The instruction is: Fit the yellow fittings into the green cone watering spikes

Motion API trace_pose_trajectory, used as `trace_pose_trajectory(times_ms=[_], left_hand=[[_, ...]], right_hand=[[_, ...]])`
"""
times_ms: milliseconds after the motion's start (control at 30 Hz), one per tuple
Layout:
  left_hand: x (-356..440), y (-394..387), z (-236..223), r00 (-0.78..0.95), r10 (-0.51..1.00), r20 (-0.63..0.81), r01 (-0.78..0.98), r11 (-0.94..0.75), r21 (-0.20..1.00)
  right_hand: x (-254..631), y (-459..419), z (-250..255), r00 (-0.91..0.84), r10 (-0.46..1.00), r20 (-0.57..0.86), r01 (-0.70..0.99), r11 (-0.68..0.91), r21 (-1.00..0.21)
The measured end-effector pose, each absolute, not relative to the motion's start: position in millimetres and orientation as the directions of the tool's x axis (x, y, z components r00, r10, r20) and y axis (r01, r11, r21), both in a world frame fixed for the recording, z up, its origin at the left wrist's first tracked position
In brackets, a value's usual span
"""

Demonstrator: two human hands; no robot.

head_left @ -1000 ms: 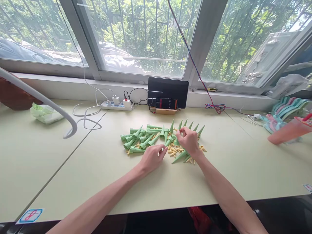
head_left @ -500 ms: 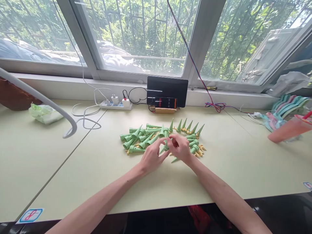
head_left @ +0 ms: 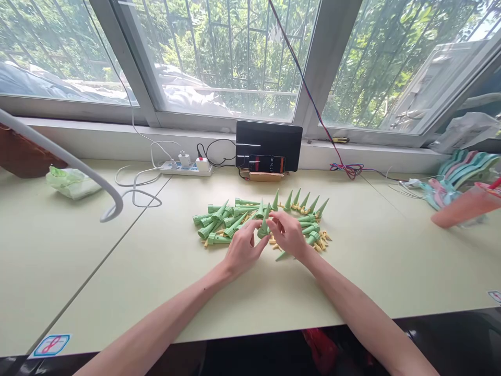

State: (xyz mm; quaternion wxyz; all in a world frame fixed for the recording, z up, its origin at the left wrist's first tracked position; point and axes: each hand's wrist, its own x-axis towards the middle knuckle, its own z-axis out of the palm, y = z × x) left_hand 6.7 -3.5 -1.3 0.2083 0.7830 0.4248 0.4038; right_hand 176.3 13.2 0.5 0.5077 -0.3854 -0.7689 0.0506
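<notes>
so the green spike point(head_left: 264, 223) in hand is on the near side of the black tablet point(head_left: 270, 138), well apart from it and roughly in line with its middle. its long axis is close to upright: narrow tip pointing up, leaning a touch toward the tablet's right edge, wide end down. the left hand point(head_left: 245, 245) looks like the nearer one, thumb and fingers parted only by the wide end they seem to be pinching, so from those fingers the spike lies toward the tablet's right side. the right hand point(head_left: 288, 234) is on the other flank, fingers curled nearly together with the tips at or just beside the spike; can't tell if they touch it or hide something small. around that, a pile of green spikes point(head_left: 235, 222) lies in front of the tablet's left half and past its left edge, a row of standing spikes point(head_left: 288, 201) runs from in front of its right half out past its right edge, and loose yellow pieces point(head_left: 323, 243) are scattered nearer than that row. further out, a phone point(head_left: 267, 164) leans at the tablet's front, a power strip point(head_left: 169, 169) is to its left, and a pinkish cup point(head_left: 462, 209) is way off right, tilted.
</notes>
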Motion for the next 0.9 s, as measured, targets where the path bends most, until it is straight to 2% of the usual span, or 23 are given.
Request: trace_pose_trajectory(times_ms=[167, 333, 533, 700, 767, 900], left_hand=[[6.7, -4.8, 1.2, 0.358, 0.815, 0.455, 0.561, -0.578, 0.592], [6.1, -4.0, 0.0, 0.368, 0.835, 0.409, 0.571, -0.55, 0.61], [6.6, -1.7, 3.0, 0.418, 0.839, 0.349, 0.395, -0.514, 0.762], [4.1, 0.6, 7.4, 0.495, 0.86, 0.122, 0.236, -0.268, 0.934], [3.2, 1.8, 7.8, 0.518, 0.853, 0.068, 0.191, -0.192, 0.963], [3.2, 4.6, 7.4, 0.535, 0.842, 0.076, 0.118, -0.163, 0.979]], right_hand=[[172.8, 9.6, -0.6, -0.203, 0.731, 0.652, 0.498, 0.65, -0.574], [170.3, 7.6, 3.0, -0.168, 0.801, 0.574, 0.428, 0.584, -0.69], [173.7, 10.3, 6.0, -0.189, 0.849, 0.494, 0.365, 0.527, -0.767], [178.2, 10.5, 9.7, -0.232, 0.864, 0.446, 0.347, 0.502, -0.792], [178.9, 10.5, 10.6, -0.242, 0.87, 0.429, 0.343, 0.49, -0.801], [178.7, 11.6, 10.6, -0.244, 0.863, 0.442, 0.371, 0.504, -0.78]])
